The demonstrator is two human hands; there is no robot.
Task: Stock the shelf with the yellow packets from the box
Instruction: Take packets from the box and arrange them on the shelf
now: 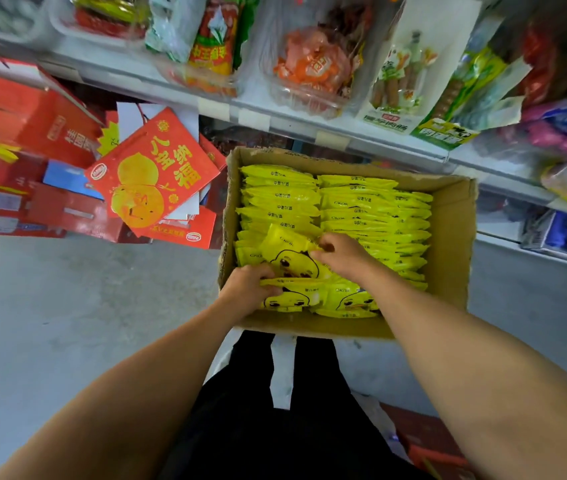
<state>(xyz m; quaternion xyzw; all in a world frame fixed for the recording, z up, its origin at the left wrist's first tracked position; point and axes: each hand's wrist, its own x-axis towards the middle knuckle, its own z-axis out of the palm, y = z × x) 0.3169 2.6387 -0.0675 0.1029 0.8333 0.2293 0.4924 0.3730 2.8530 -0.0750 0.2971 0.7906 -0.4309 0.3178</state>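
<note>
A: Start closest to the person. What are the hands doing?

B: Both are inside the cardboard box (451, 237), at its near end. The left hand (247, 289) has its fingers curled over the top edges of the yellow packets (375, 216) lying flat against the box's near wall, gripping them. The right hand (342, 254) pinches the upper edge of a tilted packet (287, 252) with a cartoon face, lifted slightly above the rows.

A: And the remaining packets?

B: They stand on edge in two rows, filling the box from the hands to its far wall.

A: Where does the box sit?

B: On the grey floor (67, 306), right below the shelf (275, 116). Left of the box lie red gift cartons (157, 181). Beyond the box, on the shelf, stand snack bags and a clear tub of orange sweets (313, 67).
</note>
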